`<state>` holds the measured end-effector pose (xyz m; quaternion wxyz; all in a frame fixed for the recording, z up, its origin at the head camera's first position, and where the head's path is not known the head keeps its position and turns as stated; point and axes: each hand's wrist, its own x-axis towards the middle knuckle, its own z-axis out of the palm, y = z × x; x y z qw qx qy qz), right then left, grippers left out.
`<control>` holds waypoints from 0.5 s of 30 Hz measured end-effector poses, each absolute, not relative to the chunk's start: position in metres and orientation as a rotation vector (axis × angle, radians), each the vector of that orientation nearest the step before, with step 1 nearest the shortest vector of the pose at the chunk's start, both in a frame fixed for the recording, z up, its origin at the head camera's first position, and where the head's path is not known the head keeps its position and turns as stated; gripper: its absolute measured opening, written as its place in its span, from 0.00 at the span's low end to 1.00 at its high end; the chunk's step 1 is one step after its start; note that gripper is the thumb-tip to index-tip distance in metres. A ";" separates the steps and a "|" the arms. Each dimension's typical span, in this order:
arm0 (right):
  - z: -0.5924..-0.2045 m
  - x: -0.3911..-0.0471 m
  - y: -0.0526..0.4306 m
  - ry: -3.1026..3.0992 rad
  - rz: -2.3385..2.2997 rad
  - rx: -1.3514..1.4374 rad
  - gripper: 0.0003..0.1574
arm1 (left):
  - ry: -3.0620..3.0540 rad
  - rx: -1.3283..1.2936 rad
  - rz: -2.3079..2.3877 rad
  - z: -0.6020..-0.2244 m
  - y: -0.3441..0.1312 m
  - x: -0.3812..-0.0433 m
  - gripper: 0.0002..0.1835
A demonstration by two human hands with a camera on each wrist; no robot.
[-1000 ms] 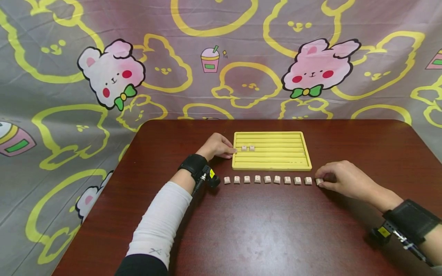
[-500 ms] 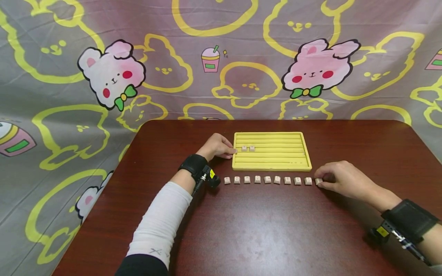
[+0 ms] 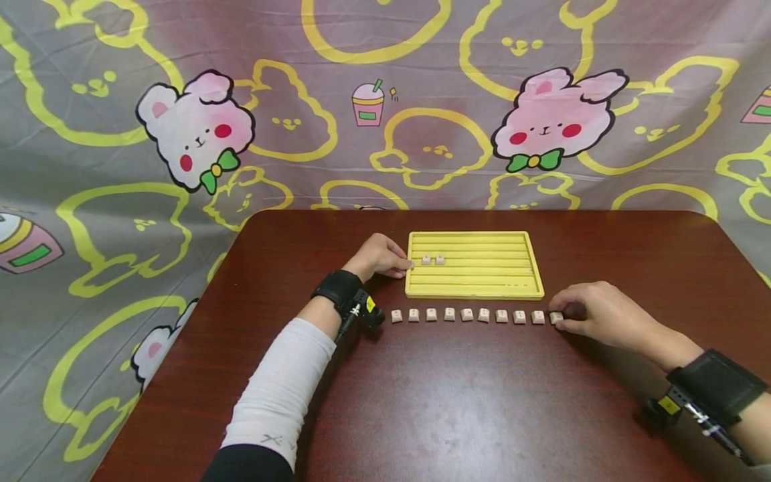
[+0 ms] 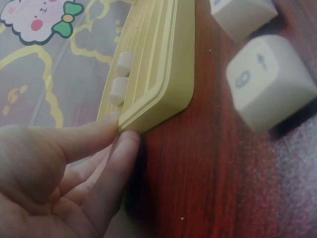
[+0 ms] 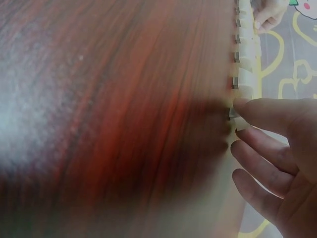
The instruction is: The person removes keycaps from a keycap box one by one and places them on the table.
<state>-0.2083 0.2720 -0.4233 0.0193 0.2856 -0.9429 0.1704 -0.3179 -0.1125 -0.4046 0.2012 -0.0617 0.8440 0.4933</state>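
Note:
A yellow ridged tray (image 3: 482, 289) lies flat on the table, with two white keycaps (image 3: 426, 260) side by side in one of its grooves. My left hand (image 3: 381, 256) pinches the tray's left rim between thumb and finger, seen up close in the left wrist view. Below the tray runs a row of several white keycaps (image 3: 449, 314); one keycap (image 4: 270, 82) near the left wrist camera carries a 6 and an arrow. At the row's right end my right hand (image 3: 602, 313) pinches the last keycap (image 3: 556, 318) with thumb and forefinger, its other fingers loosely bent.
The dark red-brown table (image 3: 458, 402) has a glossy patch of light in front of the row. Behind its far edge hangs a patterned cloth (image 3: 434, 87). Each wrist wears a black strap (image 3: 337, 288) with a small camera.

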 end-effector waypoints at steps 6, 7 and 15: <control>-0.419 -0.209 0.273 -2.912 0.512 0.892 0.12 | 2.361 -0.156 1.381 -0.405 -0.113 -0.317 0.16; -0.418 -0.209 0.273 -2.905 0.504 0.899 0.12 | 2.361 -0.154 1.383 -0.405 -0.113 -0.317 0.16; -0.402 -0.216 0.265 -2.875 0.469 0.937 0.16 | 2.375 -0.150 1.378 -0.406 -0.113 -0.318 0.15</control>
